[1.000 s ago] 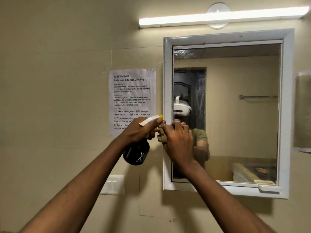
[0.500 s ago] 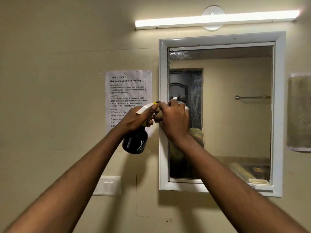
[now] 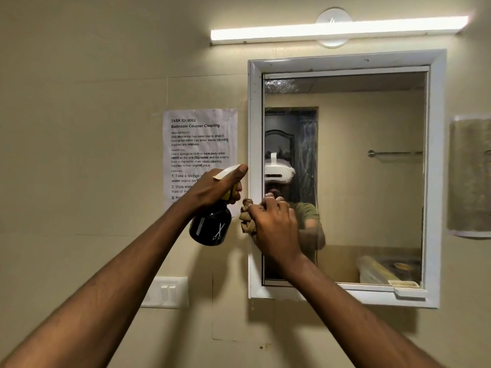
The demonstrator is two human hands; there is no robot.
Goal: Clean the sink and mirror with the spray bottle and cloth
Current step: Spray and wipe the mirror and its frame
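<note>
A white-framed mirror [image 3: 372, 181] hangs on the beige wall. My left hand [image 3: 215, 188] grips a black spray bottle [image 3: 211, 227] with a white and yellow trigger head, held just left of the mirror frame. My right hand [image 3: 273, 227] presses a bunched brown cloth [image 3: 245, 219] against the mirror's left edge, about halfway up. The cloth is mostly hidden under my fingers. The sink is out of view.
A printed task sheet [image 3: 199, 144] is taped to the wall left of the mirror. A white switch plate [image 3: 166, 292] sits below it. A tube light [image 3: 337, 29] runs above the mirror. A towel [image 3: 470, 176] hangs at the right. A small white shelf [image 3: 406, 288] juts from the frame's lower right.
My right hand with the cloth went up the mirror's left edge, then came back down to mid-height. The left hand with the bottle followed alongside it.
</note>
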